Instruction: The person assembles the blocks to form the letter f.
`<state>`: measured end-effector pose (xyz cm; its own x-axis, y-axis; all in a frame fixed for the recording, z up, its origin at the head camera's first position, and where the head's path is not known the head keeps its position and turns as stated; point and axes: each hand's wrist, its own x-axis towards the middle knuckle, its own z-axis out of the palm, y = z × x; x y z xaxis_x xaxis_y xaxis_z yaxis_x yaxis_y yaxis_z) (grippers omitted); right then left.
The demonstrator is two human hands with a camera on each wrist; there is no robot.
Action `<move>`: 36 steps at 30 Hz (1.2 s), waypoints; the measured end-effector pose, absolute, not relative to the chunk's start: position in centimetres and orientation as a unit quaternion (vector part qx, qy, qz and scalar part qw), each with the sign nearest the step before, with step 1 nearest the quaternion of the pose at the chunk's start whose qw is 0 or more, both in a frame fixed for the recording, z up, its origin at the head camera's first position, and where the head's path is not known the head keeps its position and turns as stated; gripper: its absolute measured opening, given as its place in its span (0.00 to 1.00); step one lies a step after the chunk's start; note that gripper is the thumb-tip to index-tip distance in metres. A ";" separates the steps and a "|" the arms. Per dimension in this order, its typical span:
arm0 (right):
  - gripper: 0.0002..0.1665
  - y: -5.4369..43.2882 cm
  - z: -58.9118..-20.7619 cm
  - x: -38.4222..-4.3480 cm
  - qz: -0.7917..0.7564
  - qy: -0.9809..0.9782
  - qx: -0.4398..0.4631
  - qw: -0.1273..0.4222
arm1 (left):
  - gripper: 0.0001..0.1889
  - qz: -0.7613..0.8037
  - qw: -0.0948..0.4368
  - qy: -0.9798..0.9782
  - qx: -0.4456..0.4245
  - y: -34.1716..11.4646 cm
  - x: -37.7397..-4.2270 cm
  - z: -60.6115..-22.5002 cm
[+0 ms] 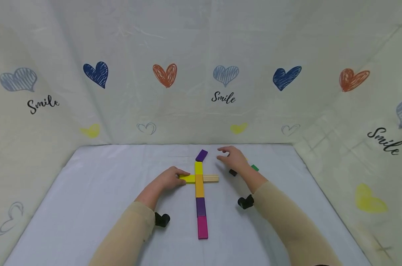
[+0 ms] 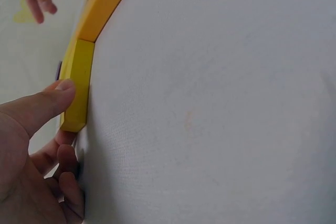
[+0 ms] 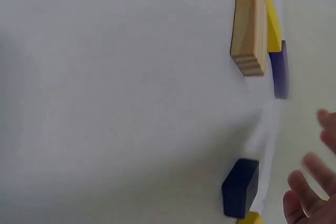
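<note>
My left hand (image 1: 169, 178) pinches a yellow block (image 1: 188, 179) between thumb and fingers; the block lies flat with its end against an orange block (image 1: 199, 186). On the orange block's other side sits a plain wooden block (image 1: 210, 178). Above it in the column come another yellow block (image 1: 199, 168) and a slanted purple block (image 1: 202, 155); below it, a second purple block (image 1: 201, 207) and a magenta block (image 1: 202, 227). To the right of the slanted block, my right hand (image 1: 234, 158) hovers with parted fingers, holding nothing.
Close to the right forearm lie a dark block (image 1: 233, 172) and a green block (image 1: 255, 167). In the right wrist view, part of a yellow block (image 3: 251, 218) shows behind the dark one. A white cloth (image 1: 88, 207) covers the table, and a printed sheet (image 1: 194, 37) hangs behind.
</note>
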<state>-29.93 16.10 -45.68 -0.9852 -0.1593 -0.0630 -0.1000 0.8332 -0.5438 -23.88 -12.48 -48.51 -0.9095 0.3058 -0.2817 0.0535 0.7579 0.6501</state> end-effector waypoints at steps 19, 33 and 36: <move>0.25 23.2 -46.0 -27.0 -0.248 0.959 -0.088 0.108 | 0.18 0.334 0.186 0.920 0.083 -12.2 -23.6 -48.2; 0.23 22.8 -47.0 -27.4 -0.187 0.955 -0.164 0.161 | 0.18 0.336 0.192 0.919 0.075 -12.4 -23.8 -48.7; 0.22 22.7 -46.8 -27.4 -0.182 0.956 -0.161 0.162 | 0.18 0.336 0.192 0.919 0.072 -12.3 -23.8 -48.7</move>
<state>-27.36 22.71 -46.85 -0.8956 -0.3668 -0.2516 -0.2484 0.8817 -0.4012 -23.80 -12.35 -48.75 -0.9157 0.2614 -0.3052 0.0029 0.7639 0.6454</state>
